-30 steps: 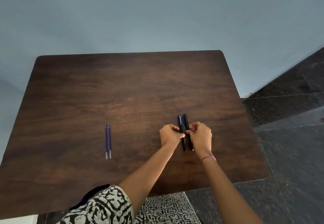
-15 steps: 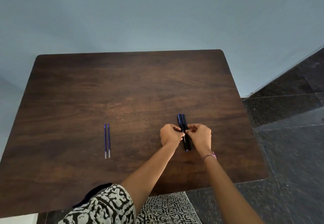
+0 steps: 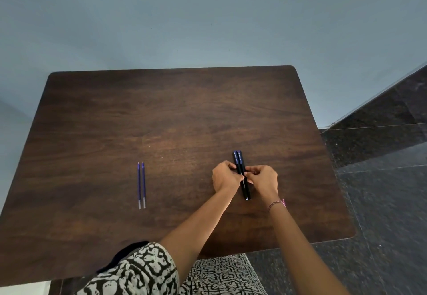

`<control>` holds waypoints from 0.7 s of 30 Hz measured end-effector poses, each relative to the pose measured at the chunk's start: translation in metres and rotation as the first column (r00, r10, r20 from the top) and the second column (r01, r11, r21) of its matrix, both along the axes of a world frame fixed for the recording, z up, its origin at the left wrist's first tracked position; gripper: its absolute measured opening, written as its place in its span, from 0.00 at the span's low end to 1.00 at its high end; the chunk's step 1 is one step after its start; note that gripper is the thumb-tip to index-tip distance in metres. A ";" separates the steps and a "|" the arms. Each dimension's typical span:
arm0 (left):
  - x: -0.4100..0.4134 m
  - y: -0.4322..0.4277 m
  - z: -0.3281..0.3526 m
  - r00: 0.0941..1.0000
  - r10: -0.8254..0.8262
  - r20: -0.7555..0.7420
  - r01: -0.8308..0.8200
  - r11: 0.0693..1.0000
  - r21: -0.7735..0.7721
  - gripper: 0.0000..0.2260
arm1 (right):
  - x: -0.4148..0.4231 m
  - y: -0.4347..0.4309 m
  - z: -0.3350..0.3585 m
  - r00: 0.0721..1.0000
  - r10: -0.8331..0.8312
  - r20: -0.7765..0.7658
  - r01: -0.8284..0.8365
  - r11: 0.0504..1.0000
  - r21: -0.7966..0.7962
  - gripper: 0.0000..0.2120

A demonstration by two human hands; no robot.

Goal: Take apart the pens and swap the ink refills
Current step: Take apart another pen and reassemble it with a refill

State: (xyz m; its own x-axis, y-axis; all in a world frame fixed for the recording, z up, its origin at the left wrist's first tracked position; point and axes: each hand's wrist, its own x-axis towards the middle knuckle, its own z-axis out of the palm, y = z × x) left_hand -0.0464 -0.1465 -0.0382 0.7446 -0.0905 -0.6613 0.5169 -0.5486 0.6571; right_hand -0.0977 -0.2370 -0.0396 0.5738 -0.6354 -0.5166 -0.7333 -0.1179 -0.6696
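Head view: refills (image 3: 141, 185) lie well left of pens (image 3: 240, 163).

Soft, even, fairly dim light fills the scene, with no hard shadows. The dark brown wooden table (image 3: 161, 114) carries a faint warm sheen near its middle and darkens toward its corners. The pale blue-grey wall (image 3: 208, 17) shades off at the edges. Wide-angle distortion bows the table's edges, and the speckled black floor tiles (image 3: 381, 190) are slightly smeared.

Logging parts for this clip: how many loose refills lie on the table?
2: the refills lie side by side, left of both hands. Any inside the pens would be hidden.
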 end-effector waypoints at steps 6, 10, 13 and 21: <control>0.003 0.000 0.004 1.000 -0.026 0.012 0.026 0.999 0.021 0.11 | 0.001 -0.001 0.001 1.000 0.001 -0.013 -0.001 1.000 0.005 0.10; 0.004 0.001 0.005 0.999 -0.042 0.012 0.041 0.999 0.033 0.12 | 0.003 -0.001 0.000 0.999 0.019 -0.027 -0.020 1.000 -0.013 0.10; 0.004 0.002 0.005 0.999 -0.048 0.014 0.047 0.998 0.036 0.13 | 0.003 -0.001 0.001 0.999 0.033 -0.030 -0.033 0.999 -0.024 0.10; 0.004 0.009 0.005 0.997 -0.059 0.051 0.058 0.998 0.028 0.09 | 0.004 -0.002 0.005 0.996 0.078 -0.043 -0.082 0.993 -0.086 0.09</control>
